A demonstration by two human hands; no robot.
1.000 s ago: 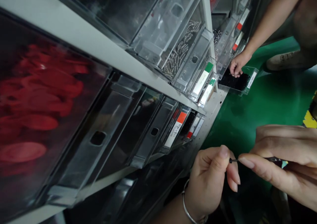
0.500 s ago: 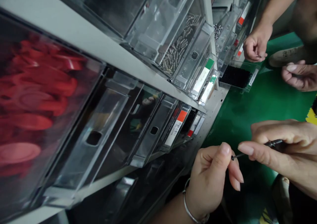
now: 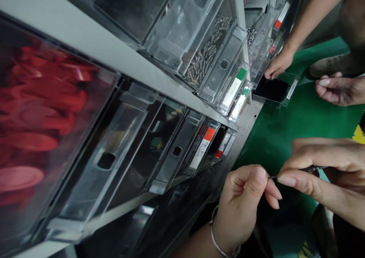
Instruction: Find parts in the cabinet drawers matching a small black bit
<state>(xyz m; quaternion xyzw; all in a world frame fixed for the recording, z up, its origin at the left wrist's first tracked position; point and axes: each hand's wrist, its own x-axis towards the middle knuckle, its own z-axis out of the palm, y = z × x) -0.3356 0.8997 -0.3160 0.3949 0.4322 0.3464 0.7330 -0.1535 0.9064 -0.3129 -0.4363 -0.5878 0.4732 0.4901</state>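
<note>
My left hand [image 3: 245, 204], with a silver bangle at the wrist, pinches the tip of a thin dark pin-like tool [image 3: 273, 177] between thumb and fingers. My right hand [image 3: 319, 174] grips the shaft of the same tool from the right, fingers curled around it. Both hands hover low right, in front of a shelf rack of clear plastic drawers [image 3: 176, 151]. What sits at the tool's very tip is hidden by my thumb.
Clear bins hold silver screws [image 3: 202, 62] and red parts [image 3: 34, 117]. A pulled-out drawer of small black parts [image 3: 270, 89] sticks out at upper right, where another person's hand [image 3: 278, 66] reaches in; their other hand [image 3: 336, 91] waits nearby. Green floor [image 3: 299, 129] lies below.
The other person's hand went back down to the black-parts drawer. My hands stayed together on the tool, its tip now more covered by my left thumb.
</note>
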